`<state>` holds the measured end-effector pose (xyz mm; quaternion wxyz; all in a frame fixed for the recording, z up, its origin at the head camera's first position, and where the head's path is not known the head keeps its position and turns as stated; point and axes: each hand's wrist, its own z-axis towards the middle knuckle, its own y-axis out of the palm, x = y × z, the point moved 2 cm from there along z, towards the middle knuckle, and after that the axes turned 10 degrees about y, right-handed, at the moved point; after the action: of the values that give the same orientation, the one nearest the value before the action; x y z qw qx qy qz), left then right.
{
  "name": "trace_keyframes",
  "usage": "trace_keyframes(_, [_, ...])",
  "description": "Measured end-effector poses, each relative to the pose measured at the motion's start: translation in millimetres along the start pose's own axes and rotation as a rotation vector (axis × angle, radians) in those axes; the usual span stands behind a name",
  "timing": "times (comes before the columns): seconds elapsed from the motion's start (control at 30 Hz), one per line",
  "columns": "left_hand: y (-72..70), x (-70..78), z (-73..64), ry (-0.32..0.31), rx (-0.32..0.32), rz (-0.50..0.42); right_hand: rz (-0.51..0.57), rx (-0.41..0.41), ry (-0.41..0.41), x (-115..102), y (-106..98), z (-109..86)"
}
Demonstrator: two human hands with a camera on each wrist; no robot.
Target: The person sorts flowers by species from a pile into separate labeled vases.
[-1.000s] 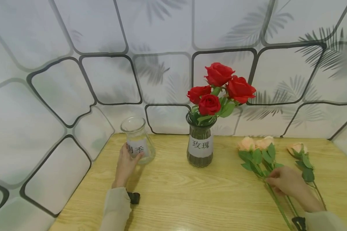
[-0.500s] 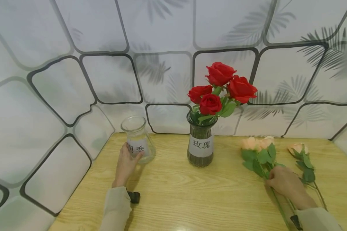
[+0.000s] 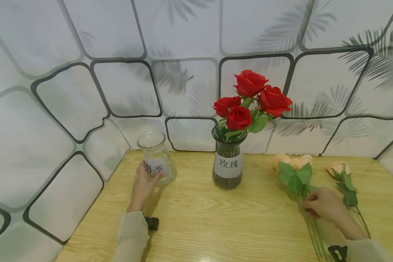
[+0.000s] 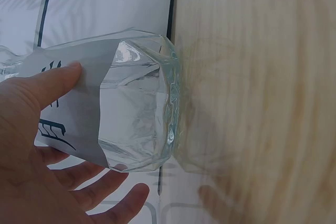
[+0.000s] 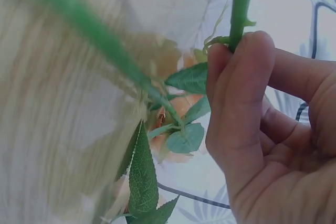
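My left hand (image 3: 143,187) grips the side of a clear glass vase (image 3: 171,171) that stands upright at the table's left. The thumb lies over the white label (image 4: 89,103) with black characters, and the other fingers reach round behind. On the right, my right hand (image 3: 327,205) pinches a green stem (image 5: 241,3) between thumb and fingers. The stem belongs to the peach roses (image 3: 302,162), which lie side by side with their leaves (image 3: 295,178) bunched below the blooms. Which bloom the pinched stem carries is hard to tell.
A dark glass vase (image 3: 227,182) with a white label stands mid-table and holds several red roses (image 3: 250,83). Another peach rose (image 3: 338,168) lies to the right of my right hand. A patterned wall (image 3: 190,134) runs along the back of the wooden table (image 3: 216,225).
My right hand has pinched the stem, and the leaves and blooms there have shifted a little. The stems below it now lie closer together. My left hand stays on the glass vase.
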<state>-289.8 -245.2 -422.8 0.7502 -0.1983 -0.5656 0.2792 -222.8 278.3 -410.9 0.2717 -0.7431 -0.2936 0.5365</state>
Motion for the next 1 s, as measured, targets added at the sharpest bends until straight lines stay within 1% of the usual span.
trace_keyframes(0.13, [-0.1, -0.4, -0.3, 0.007, 0.005, -0.002, 0.107, -0.031, 0.046, 1, -3, -0.3])
trace_keyframes(0.3, [-0.1, -0.5, 0.1, 0.005, 0.003, -0.011, 0.191, -0.051, 0.055, 3, -6, -1.4])
trace_keyframes(0.53, [-0.5, 0.4, -0.2, 0.003, 0.000, -0.003, 0.340, -0.133, 0.066, 6, -12, -2.9])
trace_keyframes(0.7, [-1.0, 0.8, -1.3, -0.006, -0.006, -0.010, 0.401, -0.152, 0.053, 7, -15, -3.8])
trace_keyframes(0.8, [-0.7, 0.5, -0.8, -0.014, -0.010, -0.013, 0.433, -0.164, 0.068, 9, -16, -5.0])
trace_keyframes(0.87, [-0.4, 0.2, -0.1, -0.017, -0.009, -0.013, 0.477, -0.176, 0.086, 11, -16, -5.7])
trace_keyframes(0.93, [0.0, -0.4, 0.4, -0.015, -0.007, -0.010, 0.543, -0.183, 0.109, 12, -14, -6.0])
trace_keyframes(1.0, [0.2, -0.4, 0.5, -0.014, -0.006, -0.010, 0.664, -0.199, 0.134, 14, -11, -5.7])
